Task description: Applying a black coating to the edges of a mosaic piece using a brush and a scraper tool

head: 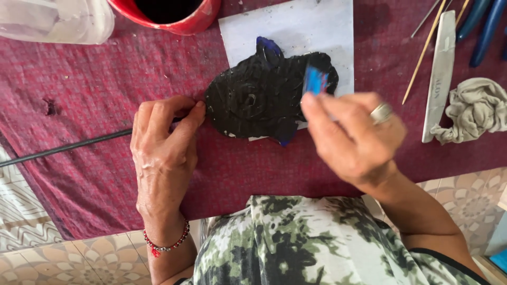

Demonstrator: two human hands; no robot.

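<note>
Rubbing or dabbing looks like the step in hand: the right hand point(353, 138) pinches a small bright-blue pad, maybe a sponge or abrasive block point(316, 80), between thumb and fingertips, closed tight on it, and presses it on the right part of the flat black-coated clay relief plaque with a spiral motif point(259, 103) (blue shows through at its top nub and bottom edge). This plaque lies on a white paper sheet point(296, 26) near the far edge of the maroon patterned cloth covering the table point(95, 84), about mid-width. The left hand point(165, 142) is curled, fingertips bunched against the plaque's left rim, steadying it; a thin black rod point(63, 148) runs out leftward from under those fingers, and I cannot tell whether they actually grip it. My read: the surface work is partway. The next stroke calls for light, even pressure and the left hand holding firm so that the piece does not slide off the paper. Toward the far right corner lie a white nail-file-like strip point(439, 74), a thin wooden skewer point(425, 53) and a crumpled beige rag point(475, 108); a red round bowl point(174, 21) sits at the far edge.
</note>
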